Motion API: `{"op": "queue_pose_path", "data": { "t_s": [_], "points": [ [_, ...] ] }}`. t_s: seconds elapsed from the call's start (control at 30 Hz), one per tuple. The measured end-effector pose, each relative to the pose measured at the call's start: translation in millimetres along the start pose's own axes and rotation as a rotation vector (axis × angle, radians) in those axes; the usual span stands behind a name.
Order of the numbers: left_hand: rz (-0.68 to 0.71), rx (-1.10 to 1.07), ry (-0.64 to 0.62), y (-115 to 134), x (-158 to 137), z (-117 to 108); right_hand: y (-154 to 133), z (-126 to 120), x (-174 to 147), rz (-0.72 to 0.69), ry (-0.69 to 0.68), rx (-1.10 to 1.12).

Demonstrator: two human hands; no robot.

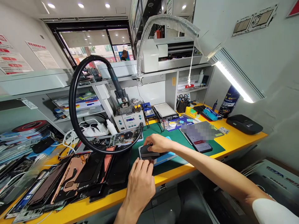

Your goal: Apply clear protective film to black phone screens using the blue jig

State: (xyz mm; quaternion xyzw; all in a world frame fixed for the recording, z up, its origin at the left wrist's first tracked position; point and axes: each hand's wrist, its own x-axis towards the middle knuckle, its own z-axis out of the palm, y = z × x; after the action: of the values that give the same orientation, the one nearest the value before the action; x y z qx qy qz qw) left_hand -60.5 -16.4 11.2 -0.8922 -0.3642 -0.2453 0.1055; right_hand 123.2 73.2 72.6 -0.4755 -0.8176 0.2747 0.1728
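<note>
My right hand reaches in from the right and grips a small dark block that lies on a phone-sized flat device on the green mat. My left hand comes up from below, its fingertips pressing on the near edge of that flat device. A blue pad lies under the device.
Several opened phones and back covers crowd the yellow bench at left. A thick black hose loops over a hot-air station. A phone lies on the mat at right; a spray can and black box stand further right.
</note>
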Motion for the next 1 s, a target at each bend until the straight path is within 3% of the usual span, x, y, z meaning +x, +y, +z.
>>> {"op": "queue_pose_path", "data": {
  "t_s": [0.2, 0.37, 0.47, 0.6, 1.0],
  "points": [
    [0.01, -0.053, 0.037, -1.1, -3.5, -0.1, 4.4, 3.6, -2.9, -0.025, -0.025, -0.014],
    [-0.216, -0.144, 0.135, -39.2, 4.6, -10.2, 8.6, 8.1, -1.2, -0.031, -0.002, -0.039],
    [-0.25, -0.181, 0.034, -62.7, 14.3, -12.1, 9.9, 8.0, -0.8, -0.041, -0.009, -0.026],
    [-0.224, -0.223, -0.096, -72.1, 19.1, -7.4, 11.3, 7.9, -1.5, -0.043, -0.005, 0.004],
    [-0.181, -0.211, -0.17, -72.5, 14.7, -4.1, 14.2, 3.7, -2.8, -0.066, -0.061, 0.123]
  ]
}}
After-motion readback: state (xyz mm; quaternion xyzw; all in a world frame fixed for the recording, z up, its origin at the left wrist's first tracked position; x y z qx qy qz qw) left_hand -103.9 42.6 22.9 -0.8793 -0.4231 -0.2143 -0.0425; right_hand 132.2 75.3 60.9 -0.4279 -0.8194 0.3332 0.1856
